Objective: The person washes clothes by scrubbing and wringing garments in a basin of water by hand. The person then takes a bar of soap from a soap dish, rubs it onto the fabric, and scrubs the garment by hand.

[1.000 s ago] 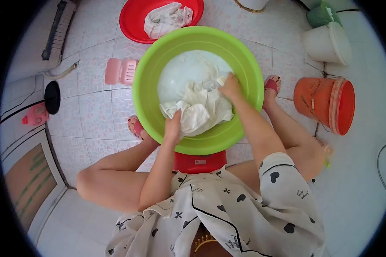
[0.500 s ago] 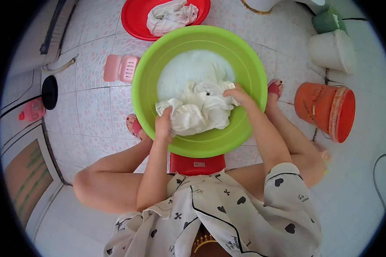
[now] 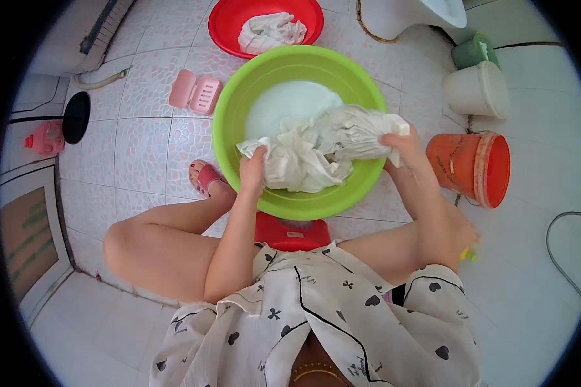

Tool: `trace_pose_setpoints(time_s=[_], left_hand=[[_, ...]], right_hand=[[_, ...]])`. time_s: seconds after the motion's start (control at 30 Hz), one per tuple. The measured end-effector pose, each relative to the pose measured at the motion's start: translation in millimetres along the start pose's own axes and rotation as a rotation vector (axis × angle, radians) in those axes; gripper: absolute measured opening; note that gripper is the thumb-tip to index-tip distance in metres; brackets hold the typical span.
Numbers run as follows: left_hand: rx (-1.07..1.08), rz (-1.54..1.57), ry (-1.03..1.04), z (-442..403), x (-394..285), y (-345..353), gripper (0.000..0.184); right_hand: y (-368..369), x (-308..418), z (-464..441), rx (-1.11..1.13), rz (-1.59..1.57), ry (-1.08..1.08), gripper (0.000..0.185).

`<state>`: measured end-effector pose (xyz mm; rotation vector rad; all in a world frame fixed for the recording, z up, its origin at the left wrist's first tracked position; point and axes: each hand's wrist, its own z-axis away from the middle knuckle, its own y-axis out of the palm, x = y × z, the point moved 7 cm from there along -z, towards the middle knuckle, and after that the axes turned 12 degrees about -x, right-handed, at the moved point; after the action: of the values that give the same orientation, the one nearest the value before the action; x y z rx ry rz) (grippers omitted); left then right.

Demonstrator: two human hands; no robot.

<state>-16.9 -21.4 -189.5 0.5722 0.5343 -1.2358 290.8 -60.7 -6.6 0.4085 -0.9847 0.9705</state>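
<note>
Closed on the cloth at two places, the grip is split between both hands: the left hand holds the near left end, thumb on top, and the right hand clasps the gathered right end. How firmly either one holds cannot be told.

The likeliest trouble is a slip: wet fabric weighs a lot and the hold looks to be near the edges, so one end could slide out and drop into the milky water, splashing it. The right end reaches over the rim of the tub, so drips could run outside onto the tiles and make them slick beside the sandal. A hard pull with the ends held this far apart might also strain the seams, or drag a fold against the rim and nudge the tub.

As for where it lies, the cloth spans the gap between the hands, its bunched middle sagging low inside the near half of the tub, with the water beyond it. Its right part is stretched and raised; the left part is crumpled beside the fingers.
</note>
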Motion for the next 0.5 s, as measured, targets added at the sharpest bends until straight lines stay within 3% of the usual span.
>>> trace_pose_setpoints(time_s=[0.17,0.27,0.37,0.5], left_hand=[[-0.010,-0.051,0.018,5.8,-3.0,4.0,0.039],[-0.015,-0.044,0.004,6.1,-1.5,4.9,0.040],[-0.001,-0.008,-0.072,11.8,-2.2,12.8,0.044],[0.050,0.031,-0.139,16.5,4.6,29.5,0.046]], right_hand=[[3.9,32.9,13.5,-0.051,0.080,-0.102,0.042],[-6.3,-12.3,-29.1,-0.153,0.098,-0.124,0.040],[-2.5,-49.2,-71.9,-0.176,0.453,-0.191,0.041],[6.2,-105.3,-115.1,-0.185,0.487,-0.116,0.042]])
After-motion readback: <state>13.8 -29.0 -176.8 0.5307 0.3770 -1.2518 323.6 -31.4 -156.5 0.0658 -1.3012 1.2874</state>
